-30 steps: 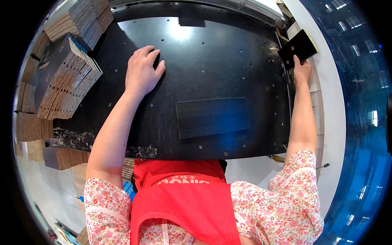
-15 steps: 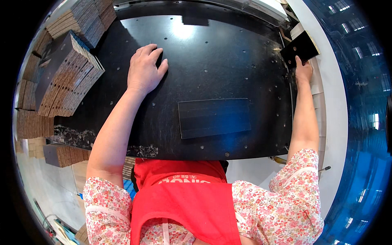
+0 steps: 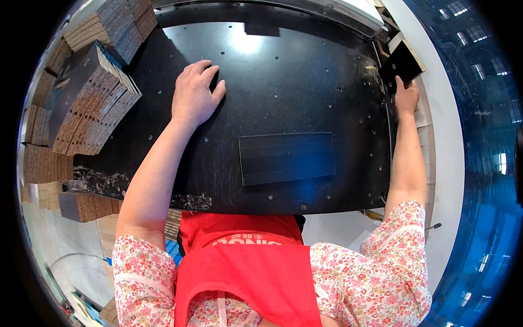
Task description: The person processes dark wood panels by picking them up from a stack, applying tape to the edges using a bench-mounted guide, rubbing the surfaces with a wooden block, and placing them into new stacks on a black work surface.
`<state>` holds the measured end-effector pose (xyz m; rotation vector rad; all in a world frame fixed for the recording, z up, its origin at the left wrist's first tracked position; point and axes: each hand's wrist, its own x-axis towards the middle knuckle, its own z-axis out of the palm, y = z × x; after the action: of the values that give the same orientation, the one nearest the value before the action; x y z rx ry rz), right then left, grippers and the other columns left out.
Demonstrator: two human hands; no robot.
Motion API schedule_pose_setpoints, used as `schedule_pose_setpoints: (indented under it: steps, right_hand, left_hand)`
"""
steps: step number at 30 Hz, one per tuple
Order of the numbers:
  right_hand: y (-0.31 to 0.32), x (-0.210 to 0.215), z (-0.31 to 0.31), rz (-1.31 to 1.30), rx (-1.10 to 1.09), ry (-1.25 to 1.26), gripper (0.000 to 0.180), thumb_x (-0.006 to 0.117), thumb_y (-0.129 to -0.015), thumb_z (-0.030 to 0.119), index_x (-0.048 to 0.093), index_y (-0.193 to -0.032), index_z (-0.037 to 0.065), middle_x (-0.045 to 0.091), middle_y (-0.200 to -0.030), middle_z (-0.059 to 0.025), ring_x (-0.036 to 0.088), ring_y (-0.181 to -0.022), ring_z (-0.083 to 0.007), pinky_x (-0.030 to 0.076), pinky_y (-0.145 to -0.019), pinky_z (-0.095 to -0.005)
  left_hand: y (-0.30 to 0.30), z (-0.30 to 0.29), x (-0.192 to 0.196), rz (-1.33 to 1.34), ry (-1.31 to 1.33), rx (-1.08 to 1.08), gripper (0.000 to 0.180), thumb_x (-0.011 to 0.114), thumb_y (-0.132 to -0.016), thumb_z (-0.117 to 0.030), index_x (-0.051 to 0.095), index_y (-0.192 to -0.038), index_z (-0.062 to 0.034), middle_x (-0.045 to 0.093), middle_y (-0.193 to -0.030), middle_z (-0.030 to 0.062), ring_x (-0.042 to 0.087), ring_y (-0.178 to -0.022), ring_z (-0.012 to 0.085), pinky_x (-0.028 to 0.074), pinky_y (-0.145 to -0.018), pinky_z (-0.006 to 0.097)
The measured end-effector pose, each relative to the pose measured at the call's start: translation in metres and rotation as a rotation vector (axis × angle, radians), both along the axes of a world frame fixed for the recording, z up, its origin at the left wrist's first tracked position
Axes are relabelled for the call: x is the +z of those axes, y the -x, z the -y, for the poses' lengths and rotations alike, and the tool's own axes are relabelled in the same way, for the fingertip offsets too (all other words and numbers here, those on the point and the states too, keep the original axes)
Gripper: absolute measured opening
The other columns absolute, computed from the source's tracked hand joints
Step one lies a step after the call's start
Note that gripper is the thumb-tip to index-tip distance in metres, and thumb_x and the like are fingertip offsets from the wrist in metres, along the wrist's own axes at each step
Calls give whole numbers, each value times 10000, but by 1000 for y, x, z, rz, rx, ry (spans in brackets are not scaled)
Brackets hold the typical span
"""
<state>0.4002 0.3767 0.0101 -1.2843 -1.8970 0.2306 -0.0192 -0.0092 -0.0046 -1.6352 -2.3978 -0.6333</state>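
Note:
My left hand point(image 3: 197, 94) rests palm down on the black tabletop point(image 3: 283, 111), its fingers loosely apart and nothing in it. At the table's right edge, my right hand point(image 3: 406, 99) grips a small dark board point(image 3: 400, 64) with holes in its face. The thumb lies on the dark face; the other fingers are mostly hidden behind the board. A rectangular dark panel point(image 3: 287, 159) lies flat on the tabletop between my forearms, touched by neither hand.
Stacks of dark-faced particle boards with drilled edges point(image 3: 98, 106) stand along the left side. More board stacks point(image 3: 117, 30) are at the far left. A pale ledge point(image 3: 444, 131) runs along the right, beside a blue shiny surface point(image 3: 490, 163). Small holes dot the tabletop.
The dark board in my right hand has tilted slightly, and more of its pale edge shows. My left hand stays in place on the tabletop.

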Motion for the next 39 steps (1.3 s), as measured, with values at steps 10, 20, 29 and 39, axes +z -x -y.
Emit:
schedule_pose_setpoints:
  steps: [10, 20, 29, 39]
  right_hand:
    - [62, 54, 71, 807, -13, -690, 177, 646, -842, 189, 701, -1005, 228, 615, -1041, 38, 575, -1007, -206, 429, -892, -393]
    - [68, 48, 92, 1030, -86, -591, 155, 589, -868, 172, 698, -956, 237, 566, -959, 32, 559, -1013, -195, 405, -898, -368]
    - [124, 74, 151, 631, 410, -459, 337, 750, -772, 137, 693, -1104, 145, 653, -1022, -5, 606, -990, -239, 427, -899, -414]
    - [218, 90, 253, 640, 934, -483, 275, 730, -795, 108, 705, -1067, 144, 655, -971, 15, 594, -995, -197, 346, -1056, -409]
  left_hand:
    - [0, 3, 1, -7, -12, 8, 386, 636, -912, -260, 642, -1224, -34, 564, -1340, 133, 503, -1283, 285, 385, -1108, 426]
    - [0, 3, 1, 17, -49, -17, 388, 639, -907, -273, 650, -1205, -25, 576, -1327, 143, 518, -1267, 298, 397, -1096, 429]
    - [2, 4, 1, 51, -94, -44, 387, 664, -908, -308, 665, -1186, -40, 603, -1293, 134, 543, -1239, 291, 423, -1075, 423]
    - [-34, 41, 3, 295, -406, -222, 652, 843, -755, -274, 554, -1316, -109, 579, -1272, 135, 557, -1181, 296, 478, -1009, 400]
